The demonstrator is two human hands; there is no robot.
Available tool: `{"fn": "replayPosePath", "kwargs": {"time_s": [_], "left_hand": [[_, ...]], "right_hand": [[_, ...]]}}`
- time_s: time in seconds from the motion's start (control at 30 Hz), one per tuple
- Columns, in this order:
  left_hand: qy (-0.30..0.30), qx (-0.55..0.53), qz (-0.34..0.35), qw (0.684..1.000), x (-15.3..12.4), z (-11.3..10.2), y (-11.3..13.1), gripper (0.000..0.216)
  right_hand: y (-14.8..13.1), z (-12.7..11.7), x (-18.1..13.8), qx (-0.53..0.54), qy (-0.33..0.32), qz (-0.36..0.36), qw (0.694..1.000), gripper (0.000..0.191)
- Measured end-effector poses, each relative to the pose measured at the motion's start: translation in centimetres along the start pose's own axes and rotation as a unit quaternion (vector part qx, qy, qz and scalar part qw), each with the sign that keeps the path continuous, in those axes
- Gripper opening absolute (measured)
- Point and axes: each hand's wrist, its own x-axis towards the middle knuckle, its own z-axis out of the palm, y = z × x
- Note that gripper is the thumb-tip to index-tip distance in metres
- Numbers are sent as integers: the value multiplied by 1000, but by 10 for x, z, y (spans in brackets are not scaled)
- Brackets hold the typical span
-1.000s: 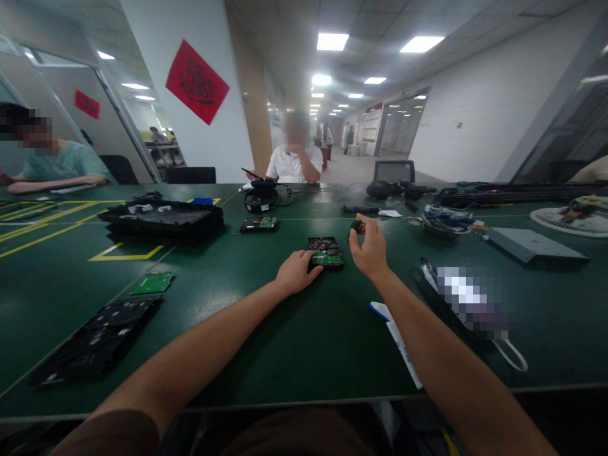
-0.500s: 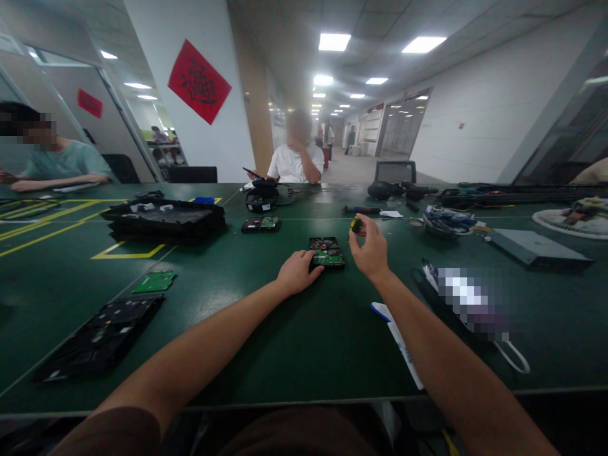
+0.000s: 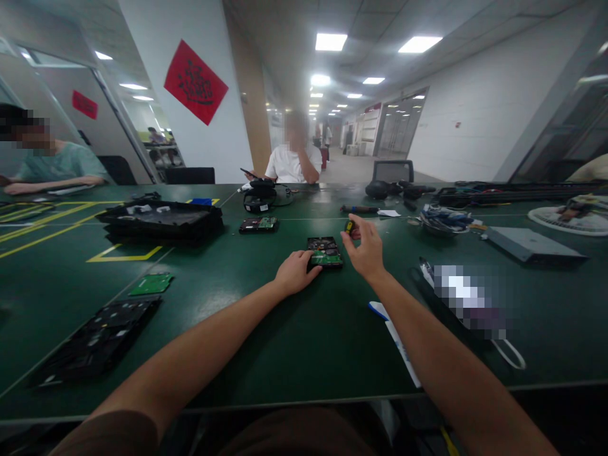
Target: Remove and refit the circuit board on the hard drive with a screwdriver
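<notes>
A hard drive (image 3: 323, 245) with a green circuit board lies on the green table in front of me. My left hand (image 3: 295, 273) grips its left side, fingers over the edge and thumb along the front. Just right of the drive and raised above the table, my right hand (image 3: 365, 246) pinches a small screwdriver (image 3: 350, 226) by its yellow-and-black handle. The fingers hide part of the handle, and the tip cannot be made out clearly.
At left lie a loose green board (image 3: 152, 284), a black drive casing (image 3: 97, 339) and stacked black trays (image 3: 161, 221). Another drive (image 3: 259, 225) sits farther back. A silver box (image 3: 534, 244) and a bundle of cables (image 3: 444, 220) are at right. A person (image 3: 292, 163) sits opposite.
My right hand has shifted very slightly left, and the screwdriver handle has turned between the fingers. My left hand stays on the drive. The whole view has shifted a little.
</notes>
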Motion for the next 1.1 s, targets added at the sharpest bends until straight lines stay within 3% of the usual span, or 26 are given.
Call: {"fn": "replayPosePath", "kwargs": {"time_s": [0.4,1.1], "left_hand": [[-4,2,-7,1000,0,2,-1,55],[-9,6,-6,1000,0,0,1,57]], "right_hand": [[2,2,-1,35,31,24,999,45],[7,5,-2,26,8,36,999,51]]}}
